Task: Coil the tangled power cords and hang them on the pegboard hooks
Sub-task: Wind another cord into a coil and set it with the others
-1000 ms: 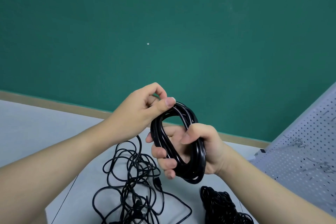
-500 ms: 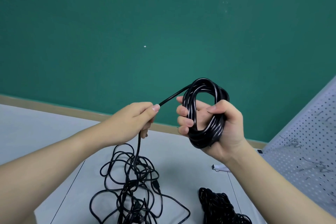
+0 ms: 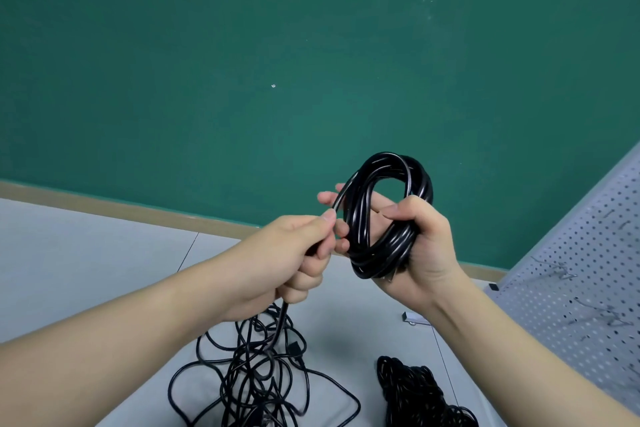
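Fingers of the left hand (image 3: 294, 255) clench the loose run of a black power cord (image 3: 341, 196), thumb pressed on it, while the right hand (image 3: 414, 246) grips the finished coil (image 3: 388, 218), its thumb clamped over the loops and its fingers threaded through the hole. A second ago the left hand was laying cord onto the top of the coil; half a second ago it had dropped away toward nine o'clock with the strand drawn taut. It now sits close beside the coil again, higher on the strand, and the coil has risen. That reads as another loop about to be added, with the coiling step well along but unfinished.

Below the hands, at six o'clock, the tangled cords (image 3: 256, 381) lie on the grey surface (image 3: 86, 270), the strand dropping from the left fist straight into them, so plenty of slack remains to draw up. At five o'clock a second black bundle (image 3: 415, 392) rests on the same surface. At three o'clock the white pegboard (image 3: 581, 288) leans in from the frame edge, wire hooks (image 3: 561, 272) on it bare of cords. Behind everything stands a green wall (image 3: 311, 45). No brand, label or writing is legible anywhere.
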`<state>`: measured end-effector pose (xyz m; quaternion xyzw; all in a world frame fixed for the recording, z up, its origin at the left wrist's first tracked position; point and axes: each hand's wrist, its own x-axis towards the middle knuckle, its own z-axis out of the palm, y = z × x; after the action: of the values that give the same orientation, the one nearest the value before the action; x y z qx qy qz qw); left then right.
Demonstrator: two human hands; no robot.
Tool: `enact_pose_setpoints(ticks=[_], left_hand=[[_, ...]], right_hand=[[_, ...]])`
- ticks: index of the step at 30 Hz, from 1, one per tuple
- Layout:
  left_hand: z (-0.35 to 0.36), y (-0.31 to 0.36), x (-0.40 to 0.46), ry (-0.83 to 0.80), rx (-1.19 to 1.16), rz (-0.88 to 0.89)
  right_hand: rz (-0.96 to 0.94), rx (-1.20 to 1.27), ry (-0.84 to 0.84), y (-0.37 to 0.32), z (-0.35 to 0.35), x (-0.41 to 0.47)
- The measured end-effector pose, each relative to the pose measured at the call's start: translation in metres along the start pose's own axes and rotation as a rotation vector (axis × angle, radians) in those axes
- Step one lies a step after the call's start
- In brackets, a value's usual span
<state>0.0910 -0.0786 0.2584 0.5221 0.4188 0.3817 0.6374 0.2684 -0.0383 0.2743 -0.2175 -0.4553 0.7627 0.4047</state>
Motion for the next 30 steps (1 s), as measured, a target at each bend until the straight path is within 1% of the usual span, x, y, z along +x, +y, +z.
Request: enact_pose_setpoints(ticks=[5, 8, 11, 14, 17, 20, 23, 26, 28, 30], left_hand=[[0.003, 0.002, 0.000, -0.027, -0.016, -0.106], [0.004, 0.000, -0.002, -0.032, 0.035, -0.170], [0.007, -0.002, 0.000, -0.025, 0.105, -0.142], [0.008, -0.004, 0.002, -0.025, 0.254, -0.071], [0.004, -0.009, 0.004, -0.024, 0.447, -0.074], [-0.013, -0.015, 0.008, 0.047, 0.719, -0.095], [-0.031, -0.012, 0.012, 0.131, 0.934, -0.011], [-0.049, 0.005, 0.007, 0.102, 1.121, 0.064], [-0.063, 0.022, 0.000, 0.105, 1.192, 0.121], [-0.074, 0.035, -0.006, 0.142, 1.157, 0.174]], right_hand=[[-0.010, -0.077, 0.048, 0.000, 0.006, 0.000], [-0.023, -0.001, 0.034, 0.001, 0.010, -0.002], [-0.048, 0.105, 0.037, 0.001, 0.019, -0.003], [-0.121, 0.202, 0.101, -0.009, 0.026, -0.001], [-0.261, 0.271, 0.189, -0.033, 0.016, 0.000], [-0.352, 0.205, 0.326, -0.049, -0.008, -0.001], [-0.352, 0.114, 0.431, -0.046, -0.026, -0.001], [-0.357, 0.126, 0.453, -0.046, -0.035, -0.001], [-0.390, 0.157, 0.467, -0.053, -0.041, -0.001], [-0.426, 0.166, 0.473, -0.058, -0.046, -0.001]])
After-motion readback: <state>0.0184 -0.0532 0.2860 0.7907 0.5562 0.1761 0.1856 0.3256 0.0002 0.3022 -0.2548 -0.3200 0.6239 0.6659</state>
